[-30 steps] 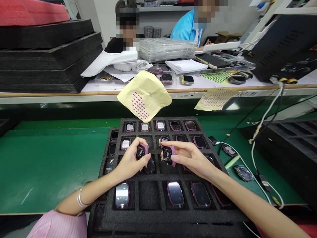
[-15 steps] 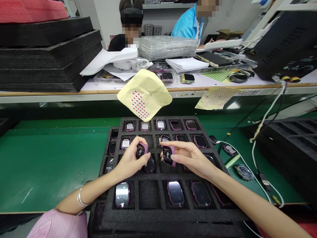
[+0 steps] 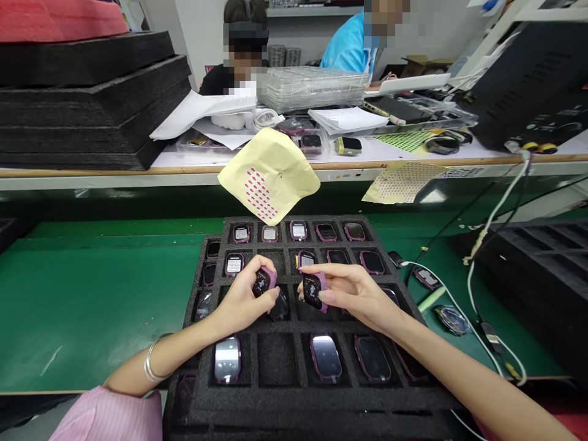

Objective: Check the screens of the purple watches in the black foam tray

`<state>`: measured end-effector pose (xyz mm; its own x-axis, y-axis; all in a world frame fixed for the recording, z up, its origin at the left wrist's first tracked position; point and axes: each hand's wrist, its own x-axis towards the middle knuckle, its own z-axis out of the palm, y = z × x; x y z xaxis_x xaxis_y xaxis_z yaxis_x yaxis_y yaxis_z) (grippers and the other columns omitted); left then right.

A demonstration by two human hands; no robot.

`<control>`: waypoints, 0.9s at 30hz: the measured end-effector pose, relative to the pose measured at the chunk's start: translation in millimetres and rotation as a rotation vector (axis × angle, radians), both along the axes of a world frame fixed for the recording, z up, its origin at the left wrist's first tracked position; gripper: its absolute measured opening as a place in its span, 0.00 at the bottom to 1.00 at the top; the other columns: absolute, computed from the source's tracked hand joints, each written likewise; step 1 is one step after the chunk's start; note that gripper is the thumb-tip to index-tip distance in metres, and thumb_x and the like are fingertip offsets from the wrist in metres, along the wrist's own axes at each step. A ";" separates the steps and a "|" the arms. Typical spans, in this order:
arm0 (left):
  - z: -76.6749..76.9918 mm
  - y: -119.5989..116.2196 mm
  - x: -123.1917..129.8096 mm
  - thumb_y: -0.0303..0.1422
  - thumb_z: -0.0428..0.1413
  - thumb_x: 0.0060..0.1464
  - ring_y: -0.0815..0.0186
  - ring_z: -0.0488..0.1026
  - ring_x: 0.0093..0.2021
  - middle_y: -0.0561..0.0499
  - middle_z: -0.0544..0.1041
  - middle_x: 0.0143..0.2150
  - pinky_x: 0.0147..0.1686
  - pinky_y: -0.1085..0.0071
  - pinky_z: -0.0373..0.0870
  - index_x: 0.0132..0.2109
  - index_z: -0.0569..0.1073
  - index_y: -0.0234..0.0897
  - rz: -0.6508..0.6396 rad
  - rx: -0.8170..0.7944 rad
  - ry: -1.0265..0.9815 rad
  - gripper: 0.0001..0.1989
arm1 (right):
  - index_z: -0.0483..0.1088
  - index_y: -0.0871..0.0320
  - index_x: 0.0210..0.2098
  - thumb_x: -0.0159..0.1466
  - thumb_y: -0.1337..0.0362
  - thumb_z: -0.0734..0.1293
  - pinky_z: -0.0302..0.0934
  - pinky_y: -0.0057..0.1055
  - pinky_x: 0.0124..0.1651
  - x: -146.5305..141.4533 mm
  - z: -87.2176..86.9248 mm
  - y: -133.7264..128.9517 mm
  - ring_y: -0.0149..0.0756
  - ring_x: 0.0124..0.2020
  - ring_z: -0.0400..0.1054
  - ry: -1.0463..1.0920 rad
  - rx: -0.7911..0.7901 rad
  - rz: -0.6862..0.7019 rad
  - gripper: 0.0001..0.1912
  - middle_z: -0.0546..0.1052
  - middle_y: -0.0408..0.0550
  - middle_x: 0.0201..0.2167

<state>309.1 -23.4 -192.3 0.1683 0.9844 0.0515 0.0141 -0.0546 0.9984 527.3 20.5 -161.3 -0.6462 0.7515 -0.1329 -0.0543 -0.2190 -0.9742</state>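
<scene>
My left hand (image 3: 245, 294) is closed around a purple-cased smartwatch body (image 3: 263, 281) with a lit dark screen and no strap. Between the thumb and fingers of my right hand (image 3: 349, 291) is a second purple smartwatch body (image 3: 313, 290), its screen lit with a similar picture. Both are held above a black foam tray (image 3: 294, 401) with square pockets. Several more watch bodies lie in the pockets, such as one with a shiny dark screen (image 3: 326, 357) and one with a white lit screen (image 3: 234, 264). One front pocket (image 3: 276, 359) holds nothing. My hands cover part of the middle rows.
Yellow sticker sheets (image 3: 271, 177) hang from the shelf edge behind the tray. Black foam trays (image 3: 92, 110) are stacked at left, more (image 3: 533, 269) at right. White cables (image 3: 468, 312) and loose watch parts lie on the green bench (image 3: 92, 306). Two people sit beyond the shelf.
The watch in my left hand has shifted and tilted slightly. The one in my right hand has turned a little, its screen facing me more. Both stay held over the tray.
</scene>
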 end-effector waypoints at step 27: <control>-10.3 3.0 0.5 0.25 0.49 0.53 0.60 0.72 0.43 0.46 0.73 0.43 0.38 0.63 0.75 0.52 0.67 0.37 -0.137 -0.233 -0.395 0.18 | 0.64 0.59 0.58 0.59 0.67 0.70 0.70 0.41 0.48 1.1 -6.8 2.7 0.46 0.49 0.72 0.036 -0.112 -0.032 0.28 0.77 0.55 0.47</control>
<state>309.6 -20.4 -202.6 0.3092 0.9475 -0.0815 -0.3605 0.1961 0.9119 528.5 23.2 -168.2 -0.6282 0.7536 -0.1937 -0.0979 -0.3235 -0.9411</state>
